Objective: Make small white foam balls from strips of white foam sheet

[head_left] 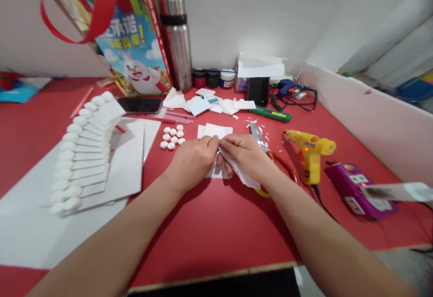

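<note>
My left hand (194, 162) and my right hand (246, 153) meet over the middle of the red table. Both have their fingers closed in a pinch at one end of a white paper piece (244, 175). From the fingertips this piece runs down beneath my right palm, and its pinched end is mostly hidden. Under the hands lie flat white sheets (218, 130). Left of them sits a cluster of small round white pieces (172, 138). Scissors (259, 135) with orange-red and yellow handles lie beside my right wrist, partly covered by it.
A curved fan-like model of white cards (91, 153) topped with round pieces stands at left on white boards (27, 225). A yellow glue gun (309, 150) and purple power strip (355, 189) are at right. Behind are a green cutter (272, 113), phone (140, 105), and steel flask (177, 44).
</note>
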A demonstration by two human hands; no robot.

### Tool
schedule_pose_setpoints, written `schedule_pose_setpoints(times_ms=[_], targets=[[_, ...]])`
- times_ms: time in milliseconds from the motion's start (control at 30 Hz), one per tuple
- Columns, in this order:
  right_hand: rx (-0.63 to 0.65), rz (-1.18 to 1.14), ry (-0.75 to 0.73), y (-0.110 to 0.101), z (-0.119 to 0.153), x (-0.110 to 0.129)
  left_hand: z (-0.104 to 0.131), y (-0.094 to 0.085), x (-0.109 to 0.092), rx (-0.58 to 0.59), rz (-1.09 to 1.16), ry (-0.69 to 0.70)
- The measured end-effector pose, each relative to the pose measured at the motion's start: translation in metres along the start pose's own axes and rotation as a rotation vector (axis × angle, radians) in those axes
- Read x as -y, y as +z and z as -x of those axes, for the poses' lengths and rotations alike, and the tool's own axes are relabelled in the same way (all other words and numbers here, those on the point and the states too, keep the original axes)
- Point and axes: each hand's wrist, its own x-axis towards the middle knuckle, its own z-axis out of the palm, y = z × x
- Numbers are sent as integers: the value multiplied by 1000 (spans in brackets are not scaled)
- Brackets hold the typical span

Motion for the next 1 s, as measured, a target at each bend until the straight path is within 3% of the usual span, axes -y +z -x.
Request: schedule_pose_setpoints(times_ms=[167, 267, 433, 600, 700, 867, 1000], targets=[[-23, -74, 30, -1, -1, -2, -1, 4, -1, 1, 99, 49], [-74, -45, -10, -3, -1, 0, 0, 8, -3, -71, 225, 34], [-81, -10, -128, -6, 1, 5, 1, 3, -5, -235, 677, -101], [-27, 57, -187, -9, 1, 5, 1, 0, -3, -195, 918, -247], [-11, 86, -190, -11, 2, 4, 1, 0, -1, -210, 945, -242], [15, 98, -124, -12, 3, 6, 0, -2, 0, -269, 771, -146], [43, -173, 37, -11, -1, 5, 0, -1, -2, -300, 700, -175]])
